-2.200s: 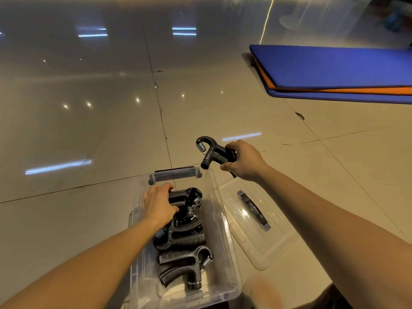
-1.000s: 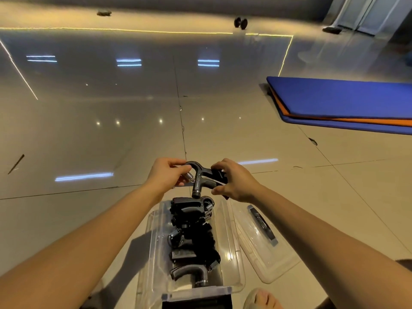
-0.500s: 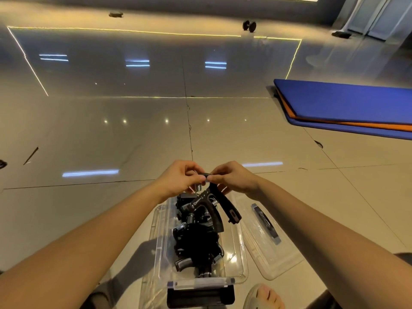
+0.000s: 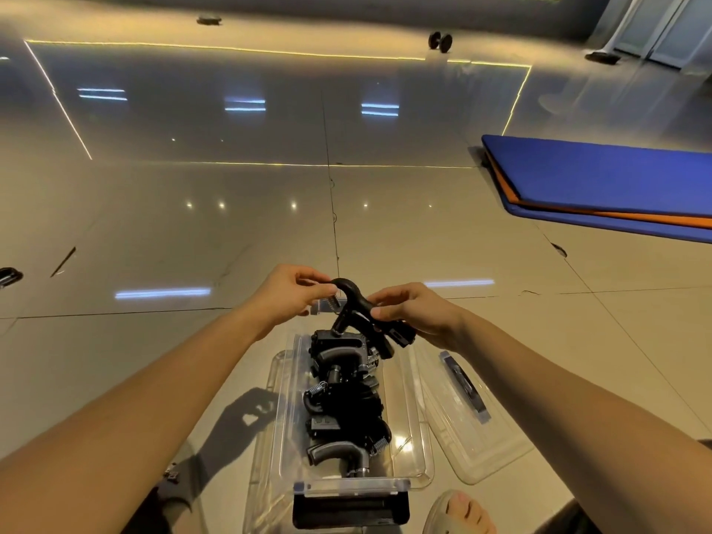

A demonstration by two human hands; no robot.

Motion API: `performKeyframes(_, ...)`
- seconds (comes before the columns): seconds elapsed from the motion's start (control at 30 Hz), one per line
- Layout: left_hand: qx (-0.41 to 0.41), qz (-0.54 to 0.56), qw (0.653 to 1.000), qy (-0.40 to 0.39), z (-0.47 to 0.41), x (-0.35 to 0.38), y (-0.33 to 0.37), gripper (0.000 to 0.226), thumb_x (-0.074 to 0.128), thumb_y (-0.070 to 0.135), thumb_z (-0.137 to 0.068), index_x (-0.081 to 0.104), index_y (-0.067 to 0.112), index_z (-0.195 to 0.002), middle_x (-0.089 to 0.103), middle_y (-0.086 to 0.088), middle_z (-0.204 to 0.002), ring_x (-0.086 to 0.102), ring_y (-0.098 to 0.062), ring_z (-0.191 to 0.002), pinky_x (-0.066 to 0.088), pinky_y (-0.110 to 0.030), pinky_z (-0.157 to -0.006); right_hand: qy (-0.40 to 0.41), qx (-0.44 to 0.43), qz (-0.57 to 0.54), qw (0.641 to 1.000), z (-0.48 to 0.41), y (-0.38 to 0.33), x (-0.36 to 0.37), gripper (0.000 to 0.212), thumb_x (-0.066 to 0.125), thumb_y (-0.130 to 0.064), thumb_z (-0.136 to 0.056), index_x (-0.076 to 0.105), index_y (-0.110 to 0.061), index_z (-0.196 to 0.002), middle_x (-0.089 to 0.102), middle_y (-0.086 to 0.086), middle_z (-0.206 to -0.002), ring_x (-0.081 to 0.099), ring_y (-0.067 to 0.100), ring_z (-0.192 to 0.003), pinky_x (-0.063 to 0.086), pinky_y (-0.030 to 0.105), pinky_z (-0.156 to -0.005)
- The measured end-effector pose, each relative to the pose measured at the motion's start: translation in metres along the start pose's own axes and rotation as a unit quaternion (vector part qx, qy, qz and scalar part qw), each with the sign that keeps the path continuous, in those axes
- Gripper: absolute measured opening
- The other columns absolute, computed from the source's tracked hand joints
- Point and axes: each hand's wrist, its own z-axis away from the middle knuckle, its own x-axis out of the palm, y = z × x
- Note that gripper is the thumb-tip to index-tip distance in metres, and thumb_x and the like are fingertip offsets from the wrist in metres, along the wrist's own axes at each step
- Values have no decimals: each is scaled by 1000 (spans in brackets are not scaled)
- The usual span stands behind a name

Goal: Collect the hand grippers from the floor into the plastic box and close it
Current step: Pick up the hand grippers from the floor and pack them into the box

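I look down on a glossy tiled floor (image 4: 231,225) with a blue mat (image 4: 601,179) at the far right. Near my feet the clear box (image 4: 286,418) stands open, and its lid (image 4: 443,418) lies flat just beside it on the right. A pile of grippers (image 4: 346,406) fills the box's middle. My left hand (image 4: 289,291) pinches the hooked spring end of one gripper (image 4: 352,298), and my right hand (image 4: 416,314) grasps its handles, holding it over the box's far end.
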Motion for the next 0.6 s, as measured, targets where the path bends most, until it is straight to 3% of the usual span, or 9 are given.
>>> performKeyframes(0.1, -102, 54, 993, 9, 2, 0, 2, 33, 70, 45, -90, 70, 16, -106, 71, -5, -99, 68, -18, -86, 57, -29, -64, 43, -18, 22, 999, 0, 2, 6, 25, 66, -2, -92, 73, -9, -115, 71, 15, -108, 70, 31, -100, 56, 30, -75)
performKeyframes(0.17, -151, 112, 982, 34, 2, 3, 1, 40, 74, 44, -86, 72, 8, -103, 75, -9, -90, 69, -16, -72, 58, -26, -57, 53, -36, 56, 996, 1, 3, 13, 24, 68, -1, -91, 74, -14, -110, 69, 11, -102, 67, 27, -92, 54, 30, -74)
performKeyframes(0.37, -222, 123, 967, 18, -2, 7, -10, 23, 79, 9, -82, 71, -2, -102, 74, -19, -89, 70, -18, -58, 57, -23, -48, 85, -77, 208, 971, 0, 12, 31, 29, 79, -8, -83, 73, -15, -111, 69, 1, -94, 67, 19, -86, 56, 30, -76)
performKeyframes(0.5, -204, 108, 973, 15, -1, 10, -19, 15, 73, -3, -83, 74, 0, -98, 74, -18, -94, 72, -16, -62, 56, -21, -51, 126, -108, 298, 940, 2, 18, 36, 34, 81, -13, -82, 68, -17, -113, 65, -5, -98, 64, 17, -88, 55, 26, -77)
performKeyframes(0.6, -173, 82, 981, 12, 2, 13, -24, 13, 69, -6, -85, 74, 1, -95, 72, -16, -97, 71, -18, -76, 54, -19, -55, 155, -130, 363, 909, 3, 24, 39, 48, 84, -21, -80, 63, -16, -123, 55, -5, -113, 58, 14, -102, 53, 30, -94)
